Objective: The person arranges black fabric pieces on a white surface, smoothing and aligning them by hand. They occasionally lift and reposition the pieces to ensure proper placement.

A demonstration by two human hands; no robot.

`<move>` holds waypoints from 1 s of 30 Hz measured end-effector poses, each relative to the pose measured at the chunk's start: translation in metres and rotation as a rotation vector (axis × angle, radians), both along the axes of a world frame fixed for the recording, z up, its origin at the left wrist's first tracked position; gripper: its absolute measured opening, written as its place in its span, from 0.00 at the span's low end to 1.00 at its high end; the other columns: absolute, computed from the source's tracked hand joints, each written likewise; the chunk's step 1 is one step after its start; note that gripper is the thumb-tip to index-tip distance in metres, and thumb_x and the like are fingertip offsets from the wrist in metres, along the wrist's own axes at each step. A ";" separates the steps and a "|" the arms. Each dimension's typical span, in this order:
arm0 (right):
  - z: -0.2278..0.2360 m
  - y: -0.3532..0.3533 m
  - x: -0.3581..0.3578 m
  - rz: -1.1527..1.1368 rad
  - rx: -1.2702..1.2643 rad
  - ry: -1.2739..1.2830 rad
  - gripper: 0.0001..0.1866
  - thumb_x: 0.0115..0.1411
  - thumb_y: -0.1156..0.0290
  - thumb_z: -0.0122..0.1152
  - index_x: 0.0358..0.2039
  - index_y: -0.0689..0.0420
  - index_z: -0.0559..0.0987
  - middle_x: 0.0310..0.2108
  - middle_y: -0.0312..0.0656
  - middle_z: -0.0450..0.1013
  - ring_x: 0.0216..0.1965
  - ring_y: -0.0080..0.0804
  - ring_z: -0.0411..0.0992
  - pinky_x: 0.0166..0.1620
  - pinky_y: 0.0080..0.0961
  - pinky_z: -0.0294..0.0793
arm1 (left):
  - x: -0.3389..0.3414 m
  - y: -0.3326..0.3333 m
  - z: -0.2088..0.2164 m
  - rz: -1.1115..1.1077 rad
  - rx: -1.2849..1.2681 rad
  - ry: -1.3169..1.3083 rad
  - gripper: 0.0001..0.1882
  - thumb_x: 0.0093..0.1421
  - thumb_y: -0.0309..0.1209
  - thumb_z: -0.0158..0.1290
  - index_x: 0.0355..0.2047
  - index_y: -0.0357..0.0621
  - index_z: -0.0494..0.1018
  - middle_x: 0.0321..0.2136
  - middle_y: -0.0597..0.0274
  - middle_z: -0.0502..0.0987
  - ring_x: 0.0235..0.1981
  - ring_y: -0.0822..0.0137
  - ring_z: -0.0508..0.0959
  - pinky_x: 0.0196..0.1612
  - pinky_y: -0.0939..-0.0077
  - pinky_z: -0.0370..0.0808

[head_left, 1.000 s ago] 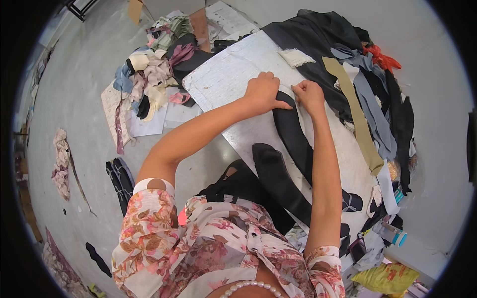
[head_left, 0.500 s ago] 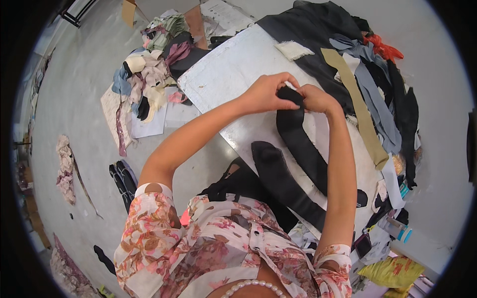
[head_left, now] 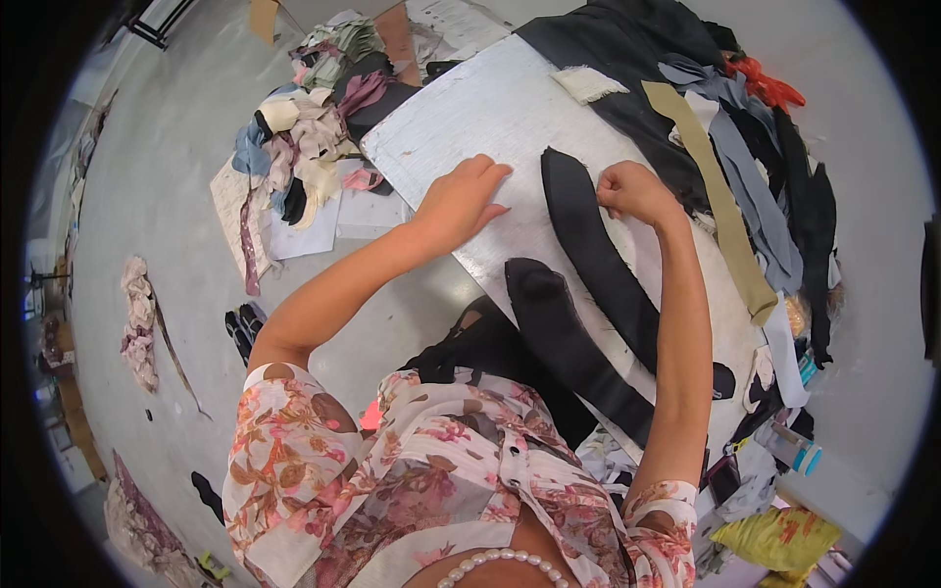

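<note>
A long curved black fabric strip (head_left: 598, 250) lies flat on the pale worktable (head_left: 431, 137). Nearer my body a second black fabric strip (head_left: 564, 328) is laid out, its far end folded over. My left hand (head_left: 461, 204) hovers over the table left of the first strip, apart from it, fingers stretched out and holding nothing. By the right edge of that same strip, my right hand (head_left: 639, 194) has its fingertips pinched together. Whatever may be between those fingertips is too small to make out. My right forearm hides part of the strips' near ends.
At the right lie an olive fabric strip (head_left: 711, 196), grey-blue fabric (head_left: 750, 186) and a red bag (head_left: 765, 83). Dark fabric (head_left: 627, 59) covers the table's far side, with a frayed cream scrap (head_left: 588, 84) on it. A heap of scraps (head_left: 304, 142) sits beyond the left edge.
My left hand has let go of the first black strip's far end and moved left, its fingers opening. That end now lies flat. My right hand has shifted slightly right.
</note>
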State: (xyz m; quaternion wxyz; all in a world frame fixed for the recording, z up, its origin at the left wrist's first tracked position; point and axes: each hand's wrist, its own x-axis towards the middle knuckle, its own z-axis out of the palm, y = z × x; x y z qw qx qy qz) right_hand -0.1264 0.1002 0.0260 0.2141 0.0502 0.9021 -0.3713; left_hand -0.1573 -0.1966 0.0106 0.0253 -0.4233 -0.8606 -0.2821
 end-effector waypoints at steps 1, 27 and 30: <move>-0.001 0.000 0.002 -0.007 -0.001 0.007 0.08 0.48 0.73 0.62 0.17 0.60 0.76 0.13 0.38 0.72 0.17 0.25 0.71 0.25 0.26 0.68 | 0.003 -0.004 -0.003 0.020 -0.027 -0.032 0.21 0.57 0.36 0.60 0.50 0.47 0.70 0.35 0.58 0.75 0.37 0.53 0.77 0.38 0.62 0.74; -0.009 0.005 0.034 -0.115 0.022 0.140 0.08 0.50 0.72 0.65 0.19 0.59 0.76 0.13 0.38 0.73 0.17 0.27 0.72 0.25 0.27 0.69 | 0.007 -0.026 0.024 -0.230 -0.201 -0.460 0.07 0.54 0.21 0.56 0.35 0.37 0.79 0.20 0.57 0.78 0.21 0.66 0.77 0.29 0.74 0.73; -0.006 0.006 0.037 -0.101 0.045 0.143 0.08 0.51 0.71 0.65 0.20 0.58 0.76 0.14 0.38 0.73 0.18 0.28 0.73 0.27 0.28 0.70 | -0.007 -0.021 0.026 -0.350 -0.327 -0.343 0.06 0.55 0.26 0.57 0.33 0.41 0.80 0.22 0.54 0.78 0.23 0.59 0.77 0.31 0.70 0.73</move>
